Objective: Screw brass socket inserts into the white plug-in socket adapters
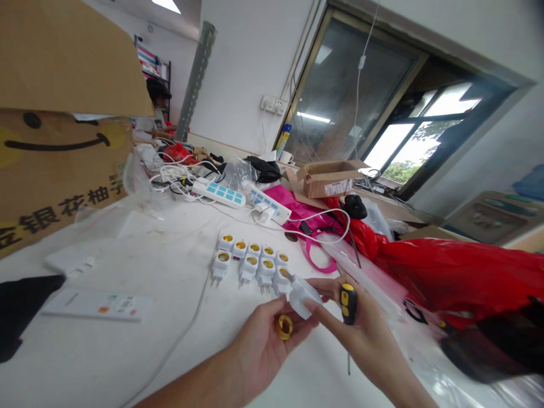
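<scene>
My left hand is closed, palm up, around a gold-coloured ring-shaped part. Thumb and fingers of my right hand pinch a white plastic housing, which the left fingertips also seem to touch. Tucked in that same right hand is a screwdriver with a yellow-and-black handle, its shaft pointing down. Just beyond both hands, white plug-in lamp holders with gold round openings stand in two rows on the table. The near end of the rows is partly hidden by the housing.
Behind the rows lie white power strips with tangled cables. A large carton stands at left, near a flat white box. Red plastic bags fill the right side; an open cardboard box sits by the window. A cable crosses the white table.
</scene>
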`<state>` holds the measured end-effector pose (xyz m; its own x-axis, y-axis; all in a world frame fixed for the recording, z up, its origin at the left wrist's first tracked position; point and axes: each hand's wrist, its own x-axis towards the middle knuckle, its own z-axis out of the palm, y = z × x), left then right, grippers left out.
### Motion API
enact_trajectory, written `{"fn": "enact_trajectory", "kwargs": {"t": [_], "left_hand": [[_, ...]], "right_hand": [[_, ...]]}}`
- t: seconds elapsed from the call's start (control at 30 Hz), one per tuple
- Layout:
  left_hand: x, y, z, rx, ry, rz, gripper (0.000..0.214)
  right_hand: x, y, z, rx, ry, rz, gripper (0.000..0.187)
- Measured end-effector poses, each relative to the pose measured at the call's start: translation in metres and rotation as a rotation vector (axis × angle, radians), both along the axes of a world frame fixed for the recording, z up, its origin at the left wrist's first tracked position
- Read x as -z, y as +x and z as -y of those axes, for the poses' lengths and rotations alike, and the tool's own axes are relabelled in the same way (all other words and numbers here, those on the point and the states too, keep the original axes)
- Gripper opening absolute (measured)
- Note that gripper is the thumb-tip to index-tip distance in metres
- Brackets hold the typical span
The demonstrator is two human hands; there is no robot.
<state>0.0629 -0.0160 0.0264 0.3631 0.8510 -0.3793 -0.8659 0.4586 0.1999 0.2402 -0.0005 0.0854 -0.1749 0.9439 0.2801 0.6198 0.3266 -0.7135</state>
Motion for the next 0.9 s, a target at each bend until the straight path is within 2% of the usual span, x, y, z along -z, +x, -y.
{"fn": "enact_trajectory", "kwargs": {"t": [0.1,0.2,0.4,0.53,0.63,0.77,0.83,0.9], "left_hand": [[-0.001,-0.001,-0.001,0.029,0.027,-0.016,0.023],[-0.005,-0.003,-0.001,0.029,0.071,-0.013,0.022],[-0.021,-0.01,-0.009,-0.071,0.118,-0.005,0.015],[-0.038,-0.012,-0.03,-0.121,0.071,0.046,0.023],[-0.067,-0.012,-0.053,-0.12,0.08,0.086,0.028],[-0.13,-0.01,-0.078,-0.136,0.152,0.095,0.03],[-0.16,-0.009,-0.089,-0.192,0.216,0.102,0.031],[-0.18,-0.01,-0.101,-0.266,0.251,0.098,0.031]], "right_hand": [[0.0,-0.001,-0.007,0.016,-0.134,-0.162,0.047],[0.002,0.0,-0.016,0.003,-0.195,-0.219,0.055],[0.009,-0.003,-0.034,-0.007,-0.181,-0.314,0.055],[-0.002,-0.018,-0.052,-0.02,-0.128,-0.358,0.058],[-0.025,-0.033,-0.073,-0.044,-0.032,-0.408,0.062],[-0.071,-0.043,-0.099,-0.026,0.16,-0.464,0.062],[-0.093,-0.039,-0.111,0.024,0.323,-0.513,0.057],[-0.112,-0.027,-0.124,0.076,0.544,-0.531,0.057]]}}
